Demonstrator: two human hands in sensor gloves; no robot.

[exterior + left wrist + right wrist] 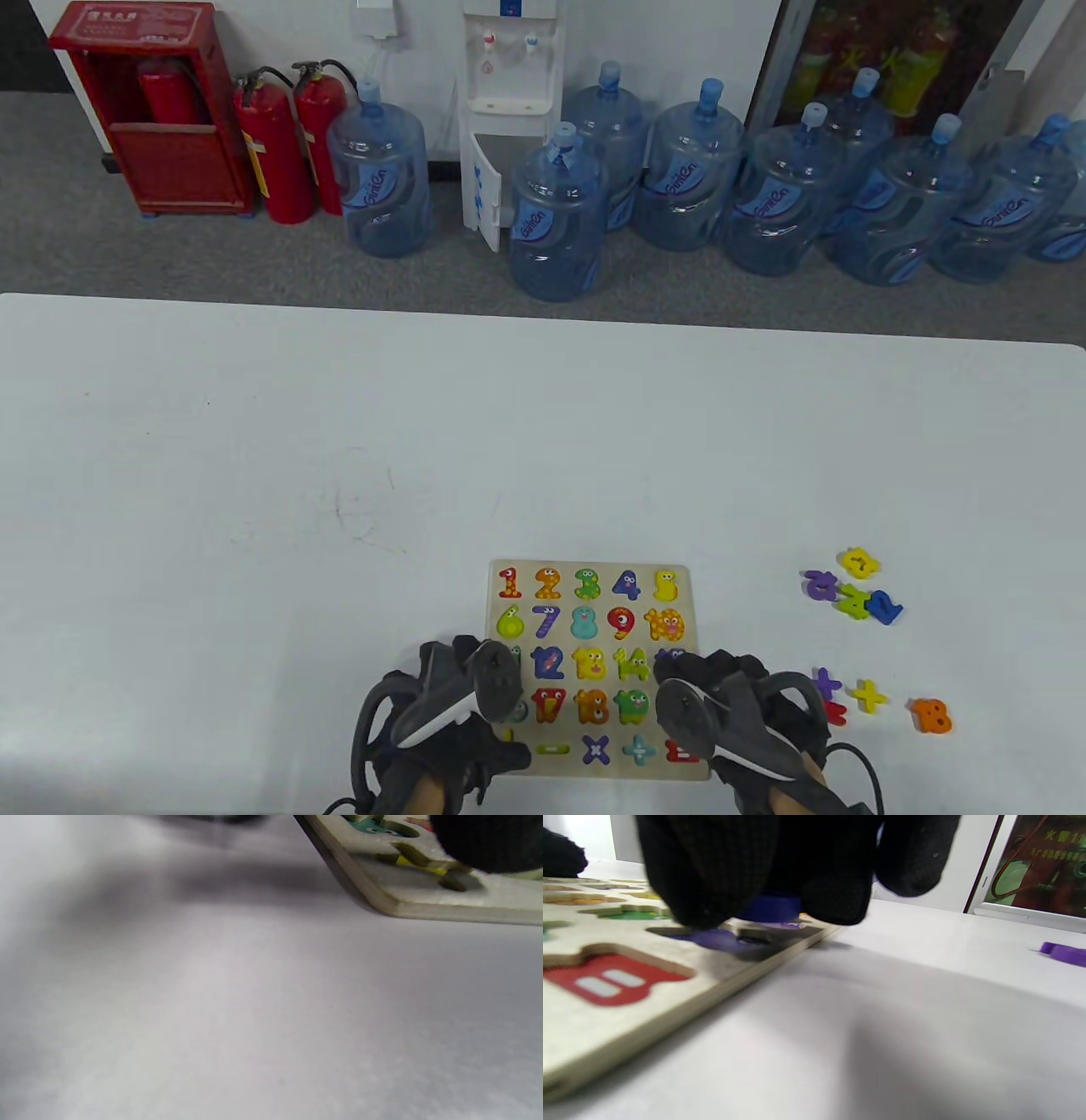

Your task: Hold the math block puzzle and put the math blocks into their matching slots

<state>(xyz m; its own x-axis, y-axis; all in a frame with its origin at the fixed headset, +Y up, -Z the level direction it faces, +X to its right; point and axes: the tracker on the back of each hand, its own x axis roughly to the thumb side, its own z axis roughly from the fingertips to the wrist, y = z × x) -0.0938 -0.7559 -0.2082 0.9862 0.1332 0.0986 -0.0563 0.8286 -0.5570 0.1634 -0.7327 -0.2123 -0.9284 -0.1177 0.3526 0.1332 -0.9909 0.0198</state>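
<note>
A blue block [770, 909] is pinched by the right hand [721, 692] over its slot; tilted, it could jam. The puzzle board [594, 570], near the worktop's front edge, is pressed by the left hand [458, 688]; how its fingers lie cannot be told.

Puzzle board [594, 607] near the table's [254, 467] front edge, loose blocks [857, 594] to its right.
</note>
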